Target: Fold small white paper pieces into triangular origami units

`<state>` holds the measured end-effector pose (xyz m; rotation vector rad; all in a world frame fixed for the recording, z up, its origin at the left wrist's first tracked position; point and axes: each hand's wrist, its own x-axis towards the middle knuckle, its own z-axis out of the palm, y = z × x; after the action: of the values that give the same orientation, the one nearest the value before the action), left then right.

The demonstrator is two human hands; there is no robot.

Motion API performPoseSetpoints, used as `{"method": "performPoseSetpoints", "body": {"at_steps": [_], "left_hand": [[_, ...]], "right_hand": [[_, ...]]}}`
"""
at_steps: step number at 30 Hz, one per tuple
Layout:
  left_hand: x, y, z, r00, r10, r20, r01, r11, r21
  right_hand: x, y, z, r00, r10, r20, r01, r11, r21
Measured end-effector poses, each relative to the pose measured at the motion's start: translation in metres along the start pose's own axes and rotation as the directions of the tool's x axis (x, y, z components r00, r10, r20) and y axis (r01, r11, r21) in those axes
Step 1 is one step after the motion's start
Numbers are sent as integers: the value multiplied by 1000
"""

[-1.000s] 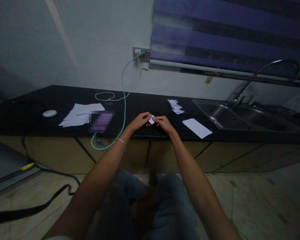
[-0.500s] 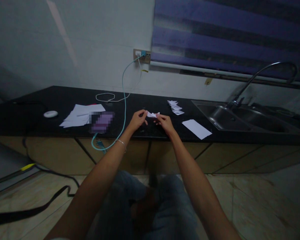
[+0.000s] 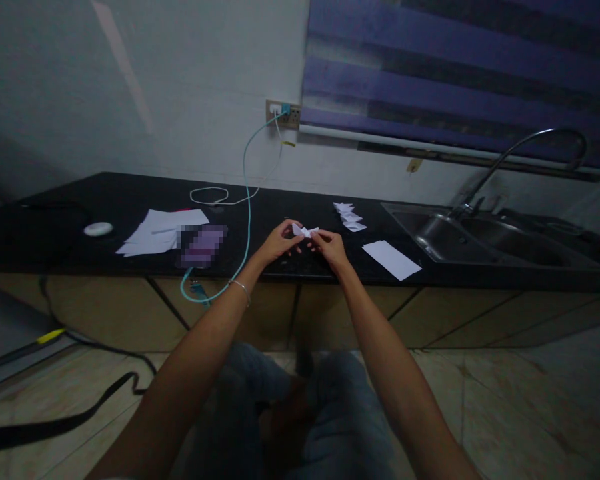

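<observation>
A small folded paper boat, white with pointed ends, is held above the front part of the black counter. My left hand pinches its left end between thumb and fingers. At the other end my right hand grips it the same way. Behind and to the right, several finished-looking folded paper boats lie in an overlapping row. Nearer my right forearm rests a small stack of white paper rectangles.
Loose white sheets and a blurred purple object lie at left, with a white round object beyond. A teal cable loops from the wall outlet over the counter edge. A steel sink and faucet stand at right.
My left thumb and fingers have shifted inward along the folded paper, and its shape now looks more spread at the left end. Both hands stay in nearly the same place.
</observation>
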<state>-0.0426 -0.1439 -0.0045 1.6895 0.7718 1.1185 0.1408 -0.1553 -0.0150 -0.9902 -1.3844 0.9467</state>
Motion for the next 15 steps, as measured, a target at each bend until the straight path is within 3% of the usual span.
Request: {"method": "performPoseSetpoints", "body": {"at_steps": [7, 15], "left_hand": [[1, -5, -1, 998, 56, 19, -58, 996, 70], [2, -11, 2, 981, 147, 122, -161, 981, 107]], "right_hand": [[-7, -16, 1, 982, -62, 179, 60, 998, 13], [-6, -15, 0, 983, -35, 178, 41, 999, -32]]}}
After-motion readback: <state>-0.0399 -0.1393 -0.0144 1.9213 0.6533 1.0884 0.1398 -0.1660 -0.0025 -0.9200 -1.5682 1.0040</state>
